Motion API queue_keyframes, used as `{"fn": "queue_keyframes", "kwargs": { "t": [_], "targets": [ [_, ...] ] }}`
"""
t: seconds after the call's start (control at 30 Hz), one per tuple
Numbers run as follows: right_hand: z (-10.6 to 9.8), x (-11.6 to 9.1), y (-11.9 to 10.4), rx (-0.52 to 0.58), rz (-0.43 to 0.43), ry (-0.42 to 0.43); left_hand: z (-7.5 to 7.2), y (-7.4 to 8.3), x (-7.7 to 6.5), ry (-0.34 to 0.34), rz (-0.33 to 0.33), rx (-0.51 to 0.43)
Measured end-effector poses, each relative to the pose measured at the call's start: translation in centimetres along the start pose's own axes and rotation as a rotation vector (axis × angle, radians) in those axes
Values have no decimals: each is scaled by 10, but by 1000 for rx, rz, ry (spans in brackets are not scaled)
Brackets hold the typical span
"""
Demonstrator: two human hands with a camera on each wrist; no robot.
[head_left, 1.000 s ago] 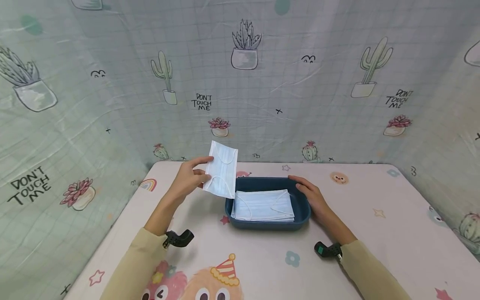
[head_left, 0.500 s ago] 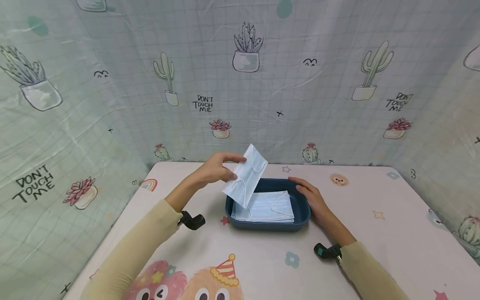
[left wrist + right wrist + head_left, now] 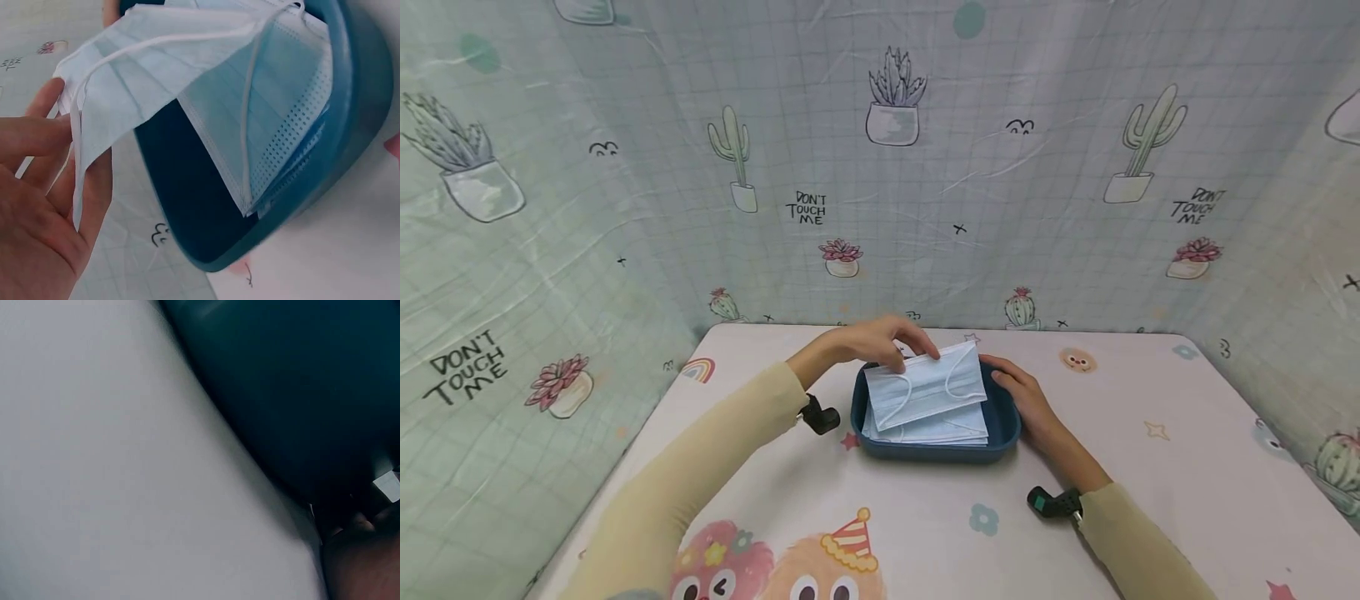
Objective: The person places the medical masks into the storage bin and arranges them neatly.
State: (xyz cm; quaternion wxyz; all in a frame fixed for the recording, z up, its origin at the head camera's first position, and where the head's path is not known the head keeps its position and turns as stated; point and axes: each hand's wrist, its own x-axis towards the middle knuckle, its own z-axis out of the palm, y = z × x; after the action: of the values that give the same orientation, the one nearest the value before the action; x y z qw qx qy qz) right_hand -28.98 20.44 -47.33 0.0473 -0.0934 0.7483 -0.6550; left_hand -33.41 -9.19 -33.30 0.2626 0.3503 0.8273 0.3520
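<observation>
In the head view, my left hand (image 3: 876, 340) pinches the upper left edge of a pale blue face mask (image 3: 934, 385). The mask tilts over a dark blue rectangular bin (image 3: 925, 454), above a stack of similar masks (image 3: 951, 431) lying inside. From the left wrist, thumb and fingers grip one end of the held mask (image 3: 134, 78), whose white ear loop hangs down past the palm. My right hand (image 3: 1028, 398) holds the bin at its far right corner, fingers behind the rim and thumb over it. The right wrist view shows mostly the bin's dark side (image 3: 300, 394).
The bin stands on a pale table (image 3: 925, 517) printed with cartoon figures. A grey-green cloth (image 3: 955, 167) with cactus drawings hangs behind and at both sides. Each wrist wears a small black camera; the left one (image 3: 820, 415) is near the bin's left side.
My left hand has carried the face mask rightward from beside the bin to over the stack, turning it from upright to nearly lengthwise and lowering it. My right hand has stayed at the bin's corner.
</observation>
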Motion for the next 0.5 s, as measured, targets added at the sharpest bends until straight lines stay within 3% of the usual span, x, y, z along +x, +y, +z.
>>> {"fn": "queue_keyframes", "kwargs": {
  "t": [0.27, 0.5],
  "targets": [
    [1, 2, 2, 3, -13, -17, 10, -2, 20, -168, 13, -37],
    [0, 2, 4, -8, -32, -12, 15, -11, 26, -180, -31, -49]
  ]
}}
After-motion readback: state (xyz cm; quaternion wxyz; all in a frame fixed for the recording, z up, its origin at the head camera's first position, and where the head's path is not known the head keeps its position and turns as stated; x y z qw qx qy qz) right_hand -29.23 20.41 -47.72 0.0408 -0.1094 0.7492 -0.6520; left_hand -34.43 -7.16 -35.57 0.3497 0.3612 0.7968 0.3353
